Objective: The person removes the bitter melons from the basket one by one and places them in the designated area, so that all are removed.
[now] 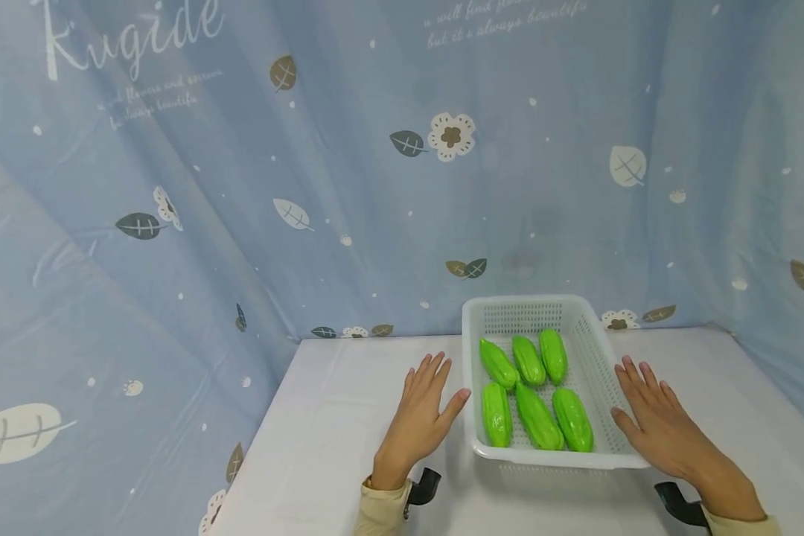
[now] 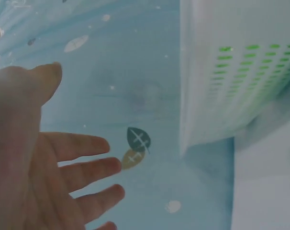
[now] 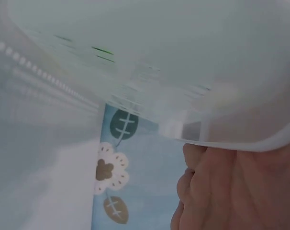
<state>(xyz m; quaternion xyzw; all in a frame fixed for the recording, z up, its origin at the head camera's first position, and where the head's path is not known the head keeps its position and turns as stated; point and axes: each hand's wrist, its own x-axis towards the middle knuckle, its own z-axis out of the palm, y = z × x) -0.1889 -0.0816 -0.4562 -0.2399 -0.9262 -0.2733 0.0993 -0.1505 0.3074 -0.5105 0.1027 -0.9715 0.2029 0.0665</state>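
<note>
A white plastic basket (image 1: 556, 459) with perforated walls stands on the table. Inside lie several bright green, shiny, ridged gourds (image 1: 536, 417) in two rough rows. My left hand (image 1: 417, 420) is held beside the basket's left wall, fingers straight and thumb spread toward the rim; the left wrist view shows a gap between the fingers and the basket wall (image 2: 207, 96). At the right side, my right hand (image 1: 673, 435) has its fingers extended along the rim, its thumb near the edge. In the right wrist view the hand (image 3: 231, 191) overlaps the rim; whether it touches is unclear.
A white tabletop (image 1: 348, 387) extends on both sides of the basket. Behind and to the left hangs a blue curtain (image 1: 362, 186) with leaves, flowers and lettering, close to the basket's far side. Black wrist mounts (image 1: 424, 486) sit at both sleeves.
</note>
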